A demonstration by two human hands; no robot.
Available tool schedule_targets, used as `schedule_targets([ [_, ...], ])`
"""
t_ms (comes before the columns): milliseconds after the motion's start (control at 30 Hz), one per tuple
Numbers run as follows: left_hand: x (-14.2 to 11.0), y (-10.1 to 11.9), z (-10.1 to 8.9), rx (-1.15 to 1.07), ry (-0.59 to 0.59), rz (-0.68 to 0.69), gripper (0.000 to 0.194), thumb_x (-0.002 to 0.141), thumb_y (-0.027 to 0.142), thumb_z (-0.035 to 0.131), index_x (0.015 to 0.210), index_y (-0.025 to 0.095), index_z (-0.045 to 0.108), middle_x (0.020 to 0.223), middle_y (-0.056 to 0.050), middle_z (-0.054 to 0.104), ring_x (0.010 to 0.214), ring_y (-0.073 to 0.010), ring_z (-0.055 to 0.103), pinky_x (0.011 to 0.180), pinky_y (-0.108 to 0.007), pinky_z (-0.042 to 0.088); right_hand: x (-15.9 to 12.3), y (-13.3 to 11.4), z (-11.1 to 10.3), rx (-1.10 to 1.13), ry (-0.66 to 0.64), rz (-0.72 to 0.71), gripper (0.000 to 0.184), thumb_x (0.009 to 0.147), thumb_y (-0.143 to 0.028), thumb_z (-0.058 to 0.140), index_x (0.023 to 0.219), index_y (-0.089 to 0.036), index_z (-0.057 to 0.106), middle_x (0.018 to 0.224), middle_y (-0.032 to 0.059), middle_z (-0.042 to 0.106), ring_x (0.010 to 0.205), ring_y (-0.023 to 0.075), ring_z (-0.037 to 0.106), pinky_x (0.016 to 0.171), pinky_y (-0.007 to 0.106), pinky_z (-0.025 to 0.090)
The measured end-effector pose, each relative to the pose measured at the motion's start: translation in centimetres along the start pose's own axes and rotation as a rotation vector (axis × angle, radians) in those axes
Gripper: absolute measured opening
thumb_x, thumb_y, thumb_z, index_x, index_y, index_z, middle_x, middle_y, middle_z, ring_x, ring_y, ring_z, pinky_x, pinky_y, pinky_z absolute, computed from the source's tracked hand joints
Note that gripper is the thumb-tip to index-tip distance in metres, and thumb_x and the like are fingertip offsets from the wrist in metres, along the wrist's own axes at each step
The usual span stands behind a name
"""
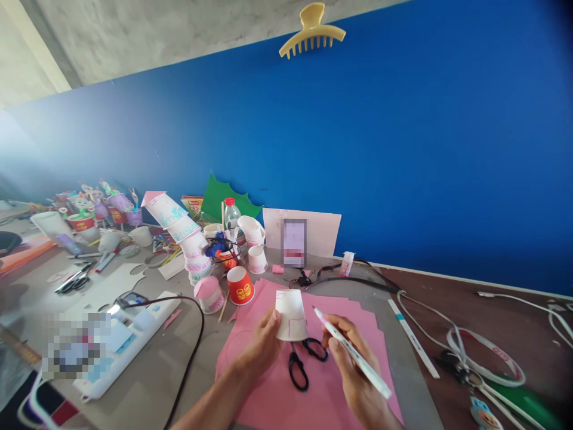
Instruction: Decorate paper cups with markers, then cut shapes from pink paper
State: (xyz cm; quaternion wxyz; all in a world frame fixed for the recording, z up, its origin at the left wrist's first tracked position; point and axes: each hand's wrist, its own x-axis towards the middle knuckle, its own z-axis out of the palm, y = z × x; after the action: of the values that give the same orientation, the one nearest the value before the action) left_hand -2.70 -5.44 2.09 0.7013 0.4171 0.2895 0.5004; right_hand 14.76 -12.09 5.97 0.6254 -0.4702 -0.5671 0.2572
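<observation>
My left hand (264,337) grips a white paper cup (290,316) by its left side. The cup is upside down, its wide rim lowest, and thin pink lines are drawn on its side. Between the fingers of my right hand (353,358) is a white marker (358,355), its pink tip pointing at the cup and a little apart from it. Below the cup, black-handled scissors (304,364) lie on pink paper sheets (277,400); the blades are mostly hidden behind the cup.
A red paper cup (240,285) and a cup with a pink top (209,295) stand left of the sheets. Behind them leans a stack of decorated cups (179,224). A phone (294,243) rests against a pale board (324,233). A second marker (414,339) and cables (425,304) lie right.
</observation>
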Motion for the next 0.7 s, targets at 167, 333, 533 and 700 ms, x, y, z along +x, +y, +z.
schedule_targets([
  [167,0.0,0.6,0.6,-0.038,-0.014,-0.048,0.042,0.084,0.058,0.063,0.104,0.021,0.07,0.099,-0.009,0.074,0.095,-0.0275,0.066,0.094,-0.045,0.047,0.2,2.5,-0.2,-0.13,-0.044,0.072,0.038,0.102,-0.043,0.044,0.128,-0.019,0.057,0.081,0.0032,0.07,0.062,0.015,0.064,0.056,0.022,0.054],
  [333,0.0,1.6,1.4,-0.015,-0.013,-0.061,0.049,0.082,0.052,0.068,0.121,0.022,0.066,0.109,-0.01,0.073,0.099,-0.0282,0.065,0.09,-0.041,0.049,0.5,5.0,-0.6,-0.335,-0.066,-0.119,0.03,0.102,-0.033,0.044,0.12,-0.018,0.062,0.087,0.0078,0.071,0.076,0.0204,0.068,0.068,0.03,0.057],
  [533,0.1,2.6,2.1,0.005,-0.075,-0.036,0.056,0.079,0.056,0.071,0.122,0.02,0.066,0.112,-0.01,0.073,0.111,-0.0323,0.062,0.094,-0.043,0.048,0.6,6.2,-0.1,-0.451,-0.113,-0.295,0.03,0.098,-0.02,0.045,0.126,-0.02,0.055,0.1,0.0105,0.071,0.088,0.0248,0.067,0.075,0.04,0.058],
  [700,0.3,2.4,1.9,0.02,-0.1,-0.031,0.056,0.079,0.057,0.07,0.122,0.021,0.065,0.112,-0.011,0.073,0.11,-0.0308,0.063,0.094,-0.044,0.049,0.3,6.8,0.3,-0.431,-0.075,-0.278,0.035,0.097,-0.022,0.048,0.132,-0.021,0.05,0.104,0.0096,0.07,0.091,0.0251,0.068,0.075,0.04,0.06],
])
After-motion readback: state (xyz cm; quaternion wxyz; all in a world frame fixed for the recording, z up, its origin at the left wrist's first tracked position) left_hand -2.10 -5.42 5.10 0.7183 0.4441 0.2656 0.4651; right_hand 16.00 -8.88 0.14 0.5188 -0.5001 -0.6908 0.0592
